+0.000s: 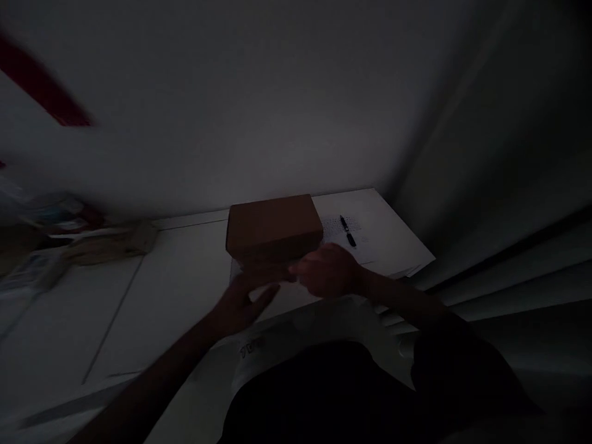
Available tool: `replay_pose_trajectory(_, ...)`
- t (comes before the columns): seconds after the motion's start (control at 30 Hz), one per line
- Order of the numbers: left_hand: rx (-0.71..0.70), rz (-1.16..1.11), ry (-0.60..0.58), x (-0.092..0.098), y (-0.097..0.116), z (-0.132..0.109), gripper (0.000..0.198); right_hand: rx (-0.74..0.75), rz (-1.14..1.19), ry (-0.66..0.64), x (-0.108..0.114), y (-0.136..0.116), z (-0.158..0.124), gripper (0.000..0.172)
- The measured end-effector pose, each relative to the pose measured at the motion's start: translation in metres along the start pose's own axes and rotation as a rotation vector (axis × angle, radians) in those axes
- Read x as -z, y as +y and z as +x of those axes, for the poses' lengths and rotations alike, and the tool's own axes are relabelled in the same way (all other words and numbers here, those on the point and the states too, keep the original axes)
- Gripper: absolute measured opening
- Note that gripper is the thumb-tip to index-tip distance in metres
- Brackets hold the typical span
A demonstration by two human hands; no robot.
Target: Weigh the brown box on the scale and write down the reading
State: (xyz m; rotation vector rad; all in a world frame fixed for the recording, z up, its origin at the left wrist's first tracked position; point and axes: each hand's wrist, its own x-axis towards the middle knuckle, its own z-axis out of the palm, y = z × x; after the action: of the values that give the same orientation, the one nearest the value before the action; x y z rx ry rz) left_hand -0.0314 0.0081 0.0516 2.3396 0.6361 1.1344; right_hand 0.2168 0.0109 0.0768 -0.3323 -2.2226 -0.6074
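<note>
The scene is very dark and blurred. A closed brown cardboard box (274, 227) sits on a white table (152, 290) near the far wall. My left hand (243, 302) lies just in front of the box with fingers spread, at or near its front edge. My right hand (329, 270) is at the box's front right corner, fingers curled; whether it grips the box is not clear. A black pen (348, 231) lies on a printed paper sheet (365, 237) to the right of the box.
A pale wall rises right behind the table. At the far left lies a blurred heap of beige and bluish items (69, 243). A red shape (41, 83) shows at the upper left. Dark drapes or slats (509, 203) stand to the right.
</note>
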Motion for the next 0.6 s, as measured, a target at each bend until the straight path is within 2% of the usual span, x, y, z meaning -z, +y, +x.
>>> replay_pose_trajectory(0.07,0.001,0.092,0.202,0.012,-0.01,-0.003,0.036,-0.026,-0.009,0.142,0.0,0.016,0.0,0.027)
replay_pose_trajectory(0.1,0.01,0.084,0.338,0.017,-0.018,-0.004,0.035,-0.076,0.008,0.173,-0.003,0.026,-0.001,0.024)
replay_pose_trajectory(0.17,0.072,0.069,0.52,0.024,-0.037,-0.004,0.033,-0.231,0.067,0.204,-0.014,0.046,-0.006,0.019)
replay_pose_trajectory(0.23,0.065,-0.007,0.629,0.029,-0.059,0.0,0.038,-0.481,0.187,0.326,-0.032,0.066,-0.013,0.017)
replay_pose_trajectory(0.33,0.001,-0.089,0.745,0.034,-0.094,0.01,0.04,-0.818,0.401,0.501,-0.064,0.093,-0.028,0.025)
replay_pose_trajectory(0.43,0.12,-0.135,0.787,0.035,-0.124,0.015,0.044,-1.136,0.608,0.522,-0.093,0.109,-0.046,0.06)
replay_pose_trajectory(0.5,0.214,-0.177,0.799,0.032,-0.138,0.013,0.05,-1.238,0.726,0.475,-0.104,0.111,-0.056,0.076)
replay_pose_trajectory(0.6,0.293,-0.23,0.786,0.023,-0.149,0.003,0.06,-1.235,0.837,0.396,-0.109,0.106,-0.069,0.083)
